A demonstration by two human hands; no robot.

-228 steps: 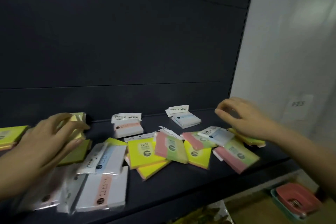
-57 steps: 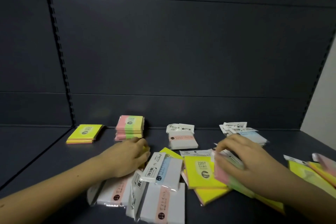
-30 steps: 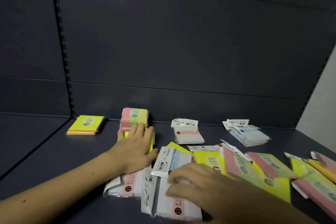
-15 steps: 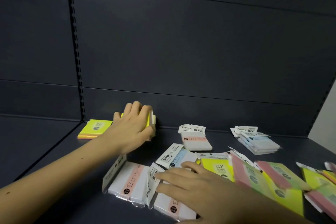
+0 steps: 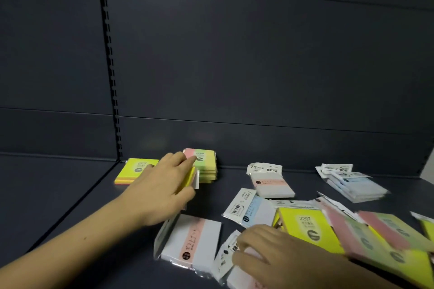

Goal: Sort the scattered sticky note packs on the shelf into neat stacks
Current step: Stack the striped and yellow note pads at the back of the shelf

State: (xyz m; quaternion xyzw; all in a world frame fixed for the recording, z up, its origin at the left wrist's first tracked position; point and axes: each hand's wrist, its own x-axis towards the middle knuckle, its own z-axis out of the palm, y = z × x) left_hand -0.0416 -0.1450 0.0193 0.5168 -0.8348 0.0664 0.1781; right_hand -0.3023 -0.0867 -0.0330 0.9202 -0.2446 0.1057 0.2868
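My left hand [image 5: 164,185] grips a yellow sticky note pack [image 5: 190,177] just in front of the pink-green-yellow stack [image 5: 204,164] at the back of the shelf. A neon yellow stack [image 5: 135,169] lies to its left. My right hand [image 5: 265,251] rests, fingers curled, on a white pack [image 5: 225,258] near the front edge. Another white pack with a pink stripe [image 5: 195,239] lies beside it. Scattered yellow pack 2207 [image 5: 305,227] and pink-green packs [image 5: 375,239] overlap at the right.
A white pack with a pink stripe [image 5: 272,185] and a pile of white-blue packs [image 5: 354,185] sit near the back wall. A blue-striped pack [image 5: 249,211] lies mid-shelf. The dark shelf floor [image 5: 70,195] and a slotted upright [image 5: 110,65] are at the left.
My left hand with the yellow pack has drawn back a little from the pink-green stack, which now shows. My right hand has stayed on the white pack at the front.
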